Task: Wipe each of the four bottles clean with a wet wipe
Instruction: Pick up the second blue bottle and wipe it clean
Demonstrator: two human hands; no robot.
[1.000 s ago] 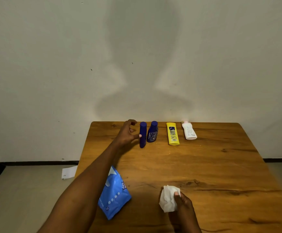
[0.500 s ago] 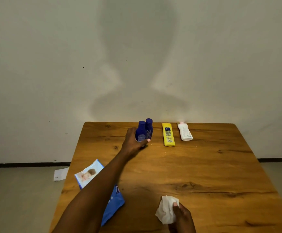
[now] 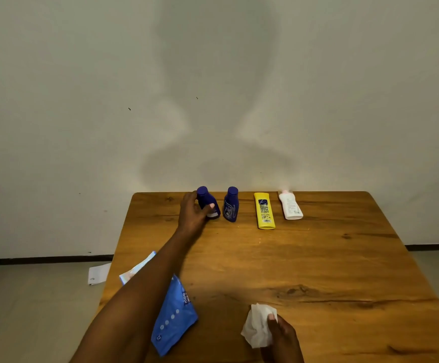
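left hand (image 3: 193, 214) is gripping the first blue bottle (image 3: 207, 203), fingers (image 3: 211, 205) wrapping it. right hand (image 3: 282, 336) is clutching the wet wipe (image 3: 257, 327). likely next: bringing bottle between both hands' fingers for wiping.

Table (image 3: 317, 271): warm orange-brown wood, dark grain streaks and knots
Two bottles at left (image 3: 207, 203) (image 3: 231, 207): deep blue, caps same blue; pale label print on both
Third bottle (image 3: 265, 210): bright yellow, dark blue label patch, white barcode
Fourth bottle (image 3: 290, 206): white, pinkish cap, grey print
Wipe (image 3: 257, 327): white
Wipe pack (image 3: 173, 318): mid blue, row of white dots
Wall (image 3: 82, 100): off-white
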